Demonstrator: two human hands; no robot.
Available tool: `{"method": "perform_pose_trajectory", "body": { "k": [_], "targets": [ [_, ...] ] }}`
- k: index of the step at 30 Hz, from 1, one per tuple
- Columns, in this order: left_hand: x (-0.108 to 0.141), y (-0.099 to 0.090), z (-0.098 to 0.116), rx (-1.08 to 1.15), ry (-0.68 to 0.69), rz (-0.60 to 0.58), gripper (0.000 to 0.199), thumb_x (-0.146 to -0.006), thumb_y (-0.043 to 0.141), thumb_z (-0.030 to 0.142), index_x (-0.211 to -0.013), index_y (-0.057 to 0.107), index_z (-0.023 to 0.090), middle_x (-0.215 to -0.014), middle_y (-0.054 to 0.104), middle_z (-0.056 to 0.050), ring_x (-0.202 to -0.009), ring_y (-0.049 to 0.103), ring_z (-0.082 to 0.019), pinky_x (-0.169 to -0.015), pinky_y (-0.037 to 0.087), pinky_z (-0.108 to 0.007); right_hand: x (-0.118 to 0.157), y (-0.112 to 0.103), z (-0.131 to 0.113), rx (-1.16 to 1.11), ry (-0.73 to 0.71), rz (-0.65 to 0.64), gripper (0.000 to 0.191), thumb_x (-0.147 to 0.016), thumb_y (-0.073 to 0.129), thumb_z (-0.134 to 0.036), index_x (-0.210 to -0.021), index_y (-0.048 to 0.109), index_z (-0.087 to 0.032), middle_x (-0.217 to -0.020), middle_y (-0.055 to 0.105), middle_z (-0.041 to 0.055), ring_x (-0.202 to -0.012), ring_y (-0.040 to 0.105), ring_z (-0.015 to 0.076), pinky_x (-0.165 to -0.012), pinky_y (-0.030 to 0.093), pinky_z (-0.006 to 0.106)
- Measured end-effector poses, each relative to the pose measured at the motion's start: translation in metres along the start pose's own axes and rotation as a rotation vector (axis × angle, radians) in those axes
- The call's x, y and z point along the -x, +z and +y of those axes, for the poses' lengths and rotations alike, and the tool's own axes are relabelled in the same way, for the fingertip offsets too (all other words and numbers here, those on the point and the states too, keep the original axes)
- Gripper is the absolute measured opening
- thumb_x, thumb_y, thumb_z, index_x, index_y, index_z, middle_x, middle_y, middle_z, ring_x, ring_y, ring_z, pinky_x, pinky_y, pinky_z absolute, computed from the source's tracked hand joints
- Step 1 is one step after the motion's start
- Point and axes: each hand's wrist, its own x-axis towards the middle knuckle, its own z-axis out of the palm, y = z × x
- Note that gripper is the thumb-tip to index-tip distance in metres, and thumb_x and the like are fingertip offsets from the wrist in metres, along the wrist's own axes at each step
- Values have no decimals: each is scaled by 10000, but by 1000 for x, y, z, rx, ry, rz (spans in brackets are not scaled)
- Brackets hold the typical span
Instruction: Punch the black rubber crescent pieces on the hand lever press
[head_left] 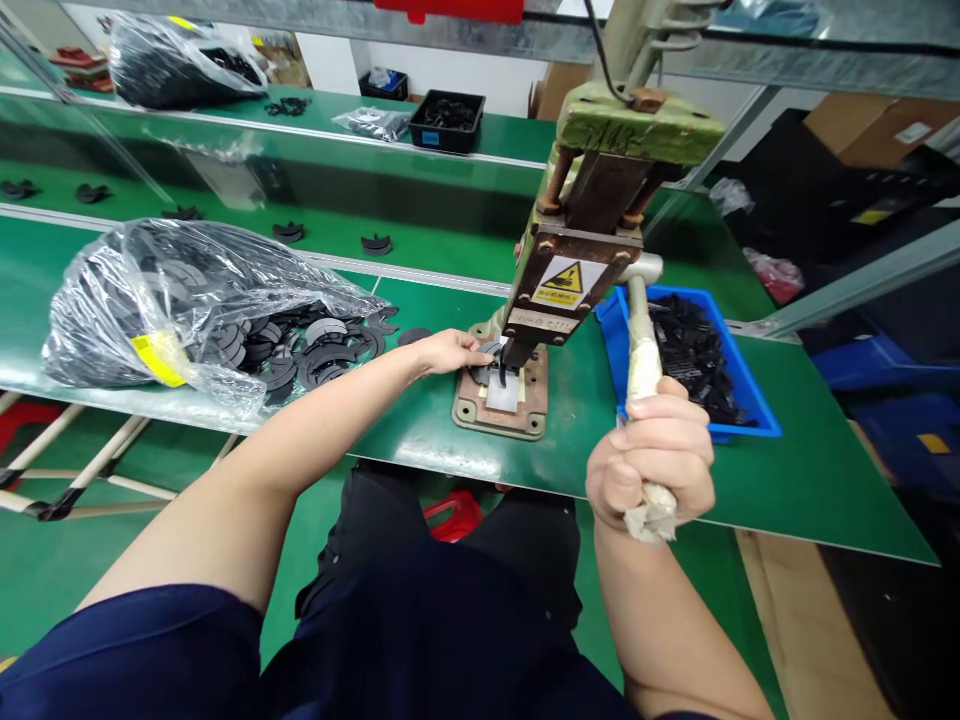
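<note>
My right hand [660, 455] is wrapped round the tape-covered lever handle [643, 365] of a green hand press [581, 240]. At the press base [499, 425], my left hand [450, 352] pinches a dark curved plastic part [484, 372] beside the ram. The ram's lower end comes down at the part's right side; whether they touch cannot be seen. A pale plate [502, 392] lies on the base under the ram. Left of my left hand, many similar dark curved parts [326, 345] spill from a clear plastic bag [150, 300].
Right of the press stands a blue bin [761, 415] filled with black parts. Several curved parts [376, 245] lie spaced along the green strip [330, 262] behind the bench. Farther back are a black bin [448, 122] and another bag [180, 65]. A metal shelf edge [300, 20] crosses overhead.
</note>
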Motion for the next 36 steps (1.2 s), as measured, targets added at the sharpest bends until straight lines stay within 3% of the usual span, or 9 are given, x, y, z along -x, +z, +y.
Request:
{"method": "perform_pose_trajectory", "body": {
  "k": [4,8,11,16,20,23,30,36],
  "targets": [
    [0,6,7,14,-34,13,484,-643,984,391,-567,559,174,-578,536,39,-569,496,-103,-587,387,-244,1,-2,1,16,2,9,302,-868,676,-427,-650,549,-261,-635,542,-33,-815,659,178,-1019,568,565],
    [6,3,13,44,6,-50,338,-752,930,365,-723,670,151,-683,649,10,-617,572,-109,-612,443,-237,1,-6,2,14,14,-37,266,-845,701,-397,-655,567,-268,-652,569,-36,-831,671,189,-1036,564,578],
    [12,-4,11,64,56,-54,349,-812,894,393,-789,637,158,-699,664,-3,-592,598,-116,-581,452,-246,0,-8,2,7,6,-73,262,-853,705,-402,-666,580,-267,-660,580,-31,-845,673,188,-1042,562,574],
    [12,-8,7,91,110,-107,366,-780,918,385,-895,678,133,-739,704,-30,-633,637,-134,-638,516,-270,0,-8,0,21,13,-50,274,-877,686,-406,-672,569,-268,-653,557,-34,-838,668,180,-1051,566,567],
    [9,-5,6,79,155,-120,344,-779,908,382,-870,703,121,-796,709,-41,-715,657,-150,-712,542,-293,0,-8,-1,19,15,-74,257,-859,702,-382,-678,562,-262,-664,564,-36,-840,665,195,-1053,559,589],
    [7,-3,3,26,150,-81,302,-790,896,357,-848,709,127,-762,688,-28,-677,631,-143,-676,519,-287,1,-8,0,15,16,-67,253,-859,695,-381,-682,560,-261,-670,568,-38,-843,662,197,-1047,555,600],
    [-3,-2,5,9,28,-82,275,-753,921,310,-747,702,144,-669,670,-7,-587,602,-118,-579,480,-241,1,-1,5,6,-28,9,309,-874,677,-423,-642,547,-266,-624,528,-25,-801,655,187,-1012,570,554],
    [-6,-6,14,56,-240,-132,344,-676,1002,351,-744,733,148,-655,727,-61,-517,678,-158,-442,412,-226,4,0,4,10,-18,6,332,-874,681,-425,-626,536,-258,-621,535,-29,-799,662,183,-990,572,550]
  ]
}}
